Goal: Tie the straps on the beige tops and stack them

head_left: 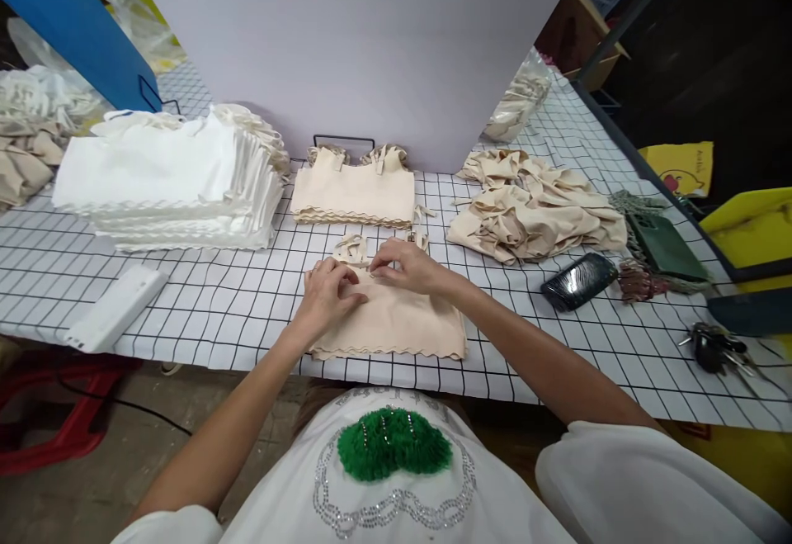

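A beige cloth bag (396, 325) with a wavy bottom edge lies flat at the table's front, directly before me. My left hand (327, 292) rests on its upper left part, fingers curled onto the cloth near the top edge. Close beside it, my right hand (405, 267) pinches the bag's top edge by the strap. The loose beige straps (351, 248) stick out past the top edge, between and behind my hands. What exactly lies under the right fingertips is partly hidden.
Behind stands a neat stack of beige bags (352, 189). White bags (179, 172) are piled left, crumpled beige bags (538, 205) right. A white oblong device (117, 309), a black phone (578, 281) and keys (718, 350) lie on the checked table. A grey panel (359, 49) rises behind.
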The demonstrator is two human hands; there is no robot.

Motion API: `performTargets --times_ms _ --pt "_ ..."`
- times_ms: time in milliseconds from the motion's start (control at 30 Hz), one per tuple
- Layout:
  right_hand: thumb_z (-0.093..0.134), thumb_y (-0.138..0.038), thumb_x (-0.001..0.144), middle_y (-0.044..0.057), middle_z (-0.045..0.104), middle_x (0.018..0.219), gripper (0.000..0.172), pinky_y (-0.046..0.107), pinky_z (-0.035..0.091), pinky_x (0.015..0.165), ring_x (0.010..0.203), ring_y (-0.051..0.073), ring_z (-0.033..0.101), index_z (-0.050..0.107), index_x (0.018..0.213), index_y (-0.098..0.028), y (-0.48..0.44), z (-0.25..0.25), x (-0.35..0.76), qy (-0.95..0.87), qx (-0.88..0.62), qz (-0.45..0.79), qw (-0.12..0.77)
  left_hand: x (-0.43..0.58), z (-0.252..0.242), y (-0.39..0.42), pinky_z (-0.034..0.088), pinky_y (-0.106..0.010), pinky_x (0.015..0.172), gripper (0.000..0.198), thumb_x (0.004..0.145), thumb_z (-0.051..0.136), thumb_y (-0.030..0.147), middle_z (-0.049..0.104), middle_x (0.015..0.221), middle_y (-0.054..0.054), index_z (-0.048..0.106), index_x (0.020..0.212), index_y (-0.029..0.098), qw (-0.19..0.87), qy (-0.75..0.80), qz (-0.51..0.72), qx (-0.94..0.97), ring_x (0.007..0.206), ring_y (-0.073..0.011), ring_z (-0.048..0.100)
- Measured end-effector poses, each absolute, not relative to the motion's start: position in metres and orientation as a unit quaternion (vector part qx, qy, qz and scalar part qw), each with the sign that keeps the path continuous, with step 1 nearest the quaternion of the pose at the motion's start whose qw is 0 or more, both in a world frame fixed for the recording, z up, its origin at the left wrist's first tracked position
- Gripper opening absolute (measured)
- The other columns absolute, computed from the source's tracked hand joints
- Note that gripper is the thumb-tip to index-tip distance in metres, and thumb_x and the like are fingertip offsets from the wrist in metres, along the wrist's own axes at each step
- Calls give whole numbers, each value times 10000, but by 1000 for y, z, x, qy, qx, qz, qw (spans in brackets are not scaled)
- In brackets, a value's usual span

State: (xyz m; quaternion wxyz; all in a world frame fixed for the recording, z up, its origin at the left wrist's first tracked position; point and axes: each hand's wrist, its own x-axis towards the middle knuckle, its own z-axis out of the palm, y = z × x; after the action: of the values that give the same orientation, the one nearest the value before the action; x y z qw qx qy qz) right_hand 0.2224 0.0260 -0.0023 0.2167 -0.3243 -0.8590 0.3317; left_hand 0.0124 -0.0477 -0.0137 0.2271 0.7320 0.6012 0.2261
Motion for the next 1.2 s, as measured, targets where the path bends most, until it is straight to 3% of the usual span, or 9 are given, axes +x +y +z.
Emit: performTargets --times_ms 233,633,800,1200 --pt "540 -123 911 79 673 888 171 413 373 904 923 225 546 687 833 -163 27 0 219 -901 -297 297 111 17 -22 -45 345 -435 906 129 769 805 293 717 807 -11 698 802 228 276 579 271 717 850 -235 581" --pt "500 -92 905 41 588 765 199 499 328 951 868 207 457 596 746 -164 27 16 210 -919 -247 307 27 17 -23 -47 402 -403 866 137 790 785 300 625 646 1 737 683 228 348 548 326 687 727 -196 565" --pt "487 -82 916 36 584 769 234 546 330 996 859 201 442 557 711 -171 25 22 208 -921 -244 303 14 17 -24 -48 368 -453 945 134 784 789 288 622 629 11 736 678 225 343 557 321 685 706 -188 557" --pt "512 -83 924 48 586 764 246 523 362 968 848 204 437 553 697 -168 22 27 203 -927 -241 287 2 16 -25 -47 397 -424 907 180 796 771 362 638 636 6 734 684 226 360 544 328 683 699 -183 547"
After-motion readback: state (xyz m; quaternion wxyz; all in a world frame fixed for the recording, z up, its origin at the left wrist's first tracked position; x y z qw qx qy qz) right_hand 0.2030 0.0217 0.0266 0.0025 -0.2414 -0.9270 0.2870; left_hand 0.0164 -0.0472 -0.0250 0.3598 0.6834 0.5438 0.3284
